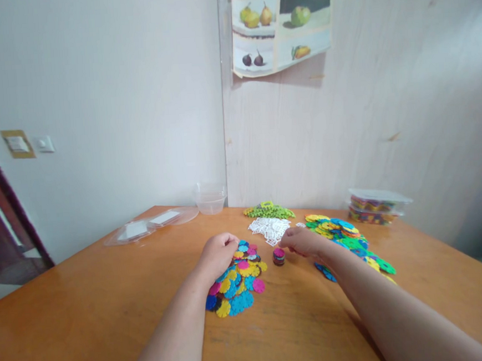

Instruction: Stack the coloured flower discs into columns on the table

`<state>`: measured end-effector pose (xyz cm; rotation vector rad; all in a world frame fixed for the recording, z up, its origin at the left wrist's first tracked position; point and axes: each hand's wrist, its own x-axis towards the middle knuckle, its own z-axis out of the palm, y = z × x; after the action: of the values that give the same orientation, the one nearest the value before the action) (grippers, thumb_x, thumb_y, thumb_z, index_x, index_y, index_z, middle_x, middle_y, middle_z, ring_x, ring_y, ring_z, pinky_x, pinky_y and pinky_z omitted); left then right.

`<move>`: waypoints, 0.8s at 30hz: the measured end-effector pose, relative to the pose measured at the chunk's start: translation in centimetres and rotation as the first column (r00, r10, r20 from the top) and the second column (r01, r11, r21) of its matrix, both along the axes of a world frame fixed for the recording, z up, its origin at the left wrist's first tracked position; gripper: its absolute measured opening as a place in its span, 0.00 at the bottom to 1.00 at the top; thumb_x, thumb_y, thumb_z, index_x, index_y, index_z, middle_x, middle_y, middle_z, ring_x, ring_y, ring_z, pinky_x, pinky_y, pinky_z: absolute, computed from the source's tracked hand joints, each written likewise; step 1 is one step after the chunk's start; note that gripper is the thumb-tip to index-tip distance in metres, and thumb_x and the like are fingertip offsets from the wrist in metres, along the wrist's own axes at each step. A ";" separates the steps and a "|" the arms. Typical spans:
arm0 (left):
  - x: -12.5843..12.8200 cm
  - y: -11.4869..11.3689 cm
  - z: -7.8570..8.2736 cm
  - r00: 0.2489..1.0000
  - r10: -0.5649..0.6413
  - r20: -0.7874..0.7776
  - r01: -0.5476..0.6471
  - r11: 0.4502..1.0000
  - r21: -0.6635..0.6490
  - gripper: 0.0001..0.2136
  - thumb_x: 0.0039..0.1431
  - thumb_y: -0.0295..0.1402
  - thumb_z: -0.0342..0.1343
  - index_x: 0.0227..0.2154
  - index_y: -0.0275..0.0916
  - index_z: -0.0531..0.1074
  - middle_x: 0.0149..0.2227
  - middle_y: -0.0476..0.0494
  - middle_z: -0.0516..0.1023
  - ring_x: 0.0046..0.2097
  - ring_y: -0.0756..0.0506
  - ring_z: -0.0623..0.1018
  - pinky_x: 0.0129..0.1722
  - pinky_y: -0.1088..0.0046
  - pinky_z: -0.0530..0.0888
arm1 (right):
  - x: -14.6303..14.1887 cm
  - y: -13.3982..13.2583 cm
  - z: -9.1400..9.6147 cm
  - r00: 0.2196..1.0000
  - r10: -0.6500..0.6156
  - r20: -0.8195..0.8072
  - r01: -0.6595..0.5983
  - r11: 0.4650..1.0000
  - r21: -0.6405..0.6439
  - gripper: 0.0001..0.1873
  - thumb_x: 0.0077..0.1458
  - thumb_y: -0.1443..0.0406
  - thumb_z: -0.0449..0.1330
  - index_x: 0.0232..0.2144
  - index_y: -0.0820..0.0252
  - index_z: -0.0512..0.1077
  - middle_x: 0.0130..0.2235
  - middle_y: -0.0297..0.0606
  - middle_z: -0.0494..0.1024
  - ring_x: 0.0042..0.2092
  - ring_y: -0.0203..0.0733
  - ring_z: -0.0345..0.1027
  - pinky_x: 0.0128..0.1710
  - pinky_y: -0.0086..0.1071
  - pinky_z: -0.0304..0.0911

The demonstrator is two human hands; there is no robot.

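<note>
Discs (pixel 245 300) lie heaped on the tabletop (pixel 121 306) beside your left hand (pixel 219 254), a small stack (pixel 279 257) standing just beside your right hand (pixel 305 241) — each grip has fingers curled, but whether either pinches a disc I cannot tell — with white pieces (pixel 269 229) just beyond the stack

The left hand (pixel 219 253) is at the upper left of a loose pile of notched discs (pixel 245 286); whether its fingers pinch one is hard to tell. The right hand (pixel 303 241) is just beside a small upright stack (pixel 279 257), pink on top. Beyond lie white pieces (pixel 271 228), then green pieces (pixel 268 211), on the wooden table (pixel 109 307).
</note>
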<state>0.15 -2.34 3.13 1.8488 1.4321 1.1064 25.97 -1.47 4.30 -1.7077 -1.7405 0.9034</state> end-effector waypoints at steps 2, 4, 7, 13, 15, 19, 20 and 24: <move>0.0 0.0 0.0 1.000 -0.001 -0.002 0.001 1.000 -0.003 0.11 0.50 0.39 0.53 0.28 0.38 0.76 0.23 0.49 0.76 0.27 0.48 0.72 0.30 0.75 0.67 | 0.1 0.0 0.0 0.999 0.037 0.020 -0.038 0.999 0.030 0.08 0.45 0.61 0.60 0.25 0.60 0.70 0.25 0.31 0.70 0.25 0.32 0.60 0.23 0.25 0.51; 0.0 0.0 0.1 1.000 -0.006 -0.010 0.006 1.000 -0.008 0.11 0.51 0.39 0.53 0.29 0.38 0.76 0.24 0.48 0.76 0.27 0.48 0.72 0.30 0.75 0.67 | 0.1 -0.2 0.1 0.995 0.093 0.037 -0.095 0.994 0.049 0.09 0.45 0.60 0.62 0.29 0.59 0.73 0.30 0.32 0.74 0.31 0.34 0.64 0.27 0.25 0.55; 0.0 -0.1 0.3 1.000 -0.010 -0.026 0.010 1.000 -0.019 0.11 0.51 0.39 0.53 0.30 0.38 0.76 0.25 0.48 0.77 0.28 0.48 0.73 0.30 0.75 0.67 | 0.0 -0.8 0.7 0.957 0.234 0.173 -0.245 0.968 0.048 0.16 0.41 0.57 0.66 0.34 0.56 0.75 0.36 0.33 0.76 0.37 0.39 0.67 0.34 0.27 0.59; 0.0 -0.2 0.6 0.999 -0.005 -0.047 0.004 1.000 -0.031 0.11 0.50 0.38 0.53 0.29 0.38 0.76 0.24 0.49 0.77 0.28 0.48 0.72 0.30 0.76 0.66 | -0.7 -1.5 1.0 0.830 0.292 0.476 -0.334 0.943 0.005 0.19 0.39 0.54 0.67 0.35 0.54 0.75 0.41 0.34 0.75 0.38 0.41 0.68 0.33 0.28 0.58; 0.0 -0.2 0.6 0.998 -0.008 -0.055 0.006 1.000 -0.025 0.11 0.50 0.38 0.53 0.29 0.38 0.76 0.24 0.49 0.76 0.27 0.48 0.72 0.29 0.76 0.66 | -0.8 -1.4 0.7 0.818 0.275 0.505 -0.324 0.946 0.011 0.16 0.40 0.57 0.66 0.34 0.54 0.74 0.38 0.33 0.76 0.37 0.40 0.68 0.31 0.27 0.56; -0.1 -0.1 0.4 0.999 -0.014 -0.044 0.013 1.000 -0.017 0.11 0.50 0.39 0.53 0.28 0.38 0.76 0.23 0.49 0.76 0.27 0.48 0.72 0.29 0.76 0.65 | -1.0 -1.1 0.2 0.814 0.245 0.527 -0.304 0.952 0.027 0.12 0.42 0.60 0.64 0.33 0.54 0.75 0.35 0.32 0.76 0.36 0.39 0.68 0.30 0.27 0.54; -0.1 -0.1 0.4 0.999 -0.014 -0.040 0.014 1.000 -0.016 0.11 0.50 0.39 0.53 0.28 0.38 0.76 0.23 0.49 0.75 0.27 0.48 0.72 0.29 0.76 0.66 | -1.0 -1.1 0.2 0.813 0.245 0.528 -0.305 0.952 0.028 0.12 0.42 0.60 0.64 0.33 0.54 0.75 0.35 0.32 0.77 0.37 0.39 0.68 0.31 0.27 0.54; -0.1 0.0 0.3 0.999 -0.019 -0.045 0.019 1.000 -0.001 0.11 0.50 0.39 0.53 0.28 0.38 0.76 0.24 0.49 0.76 0.28 0.48 0.73 0.30 0.75 0.66 | -1.1 -1.5 0.8 0.807 0.240 0.540 -0.323 0.944 0.063 0.17 0.41 0.56 0.66 0.35 0.54 0.75 0.39 0.35 0.76 0.40 0.41 0.68 0.33 0.28 0.55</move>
<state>0.06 -2.38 3.47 1.8948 1.4365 1.0611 24.90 -3.01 5.12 -1.7234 -2.4095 0.4045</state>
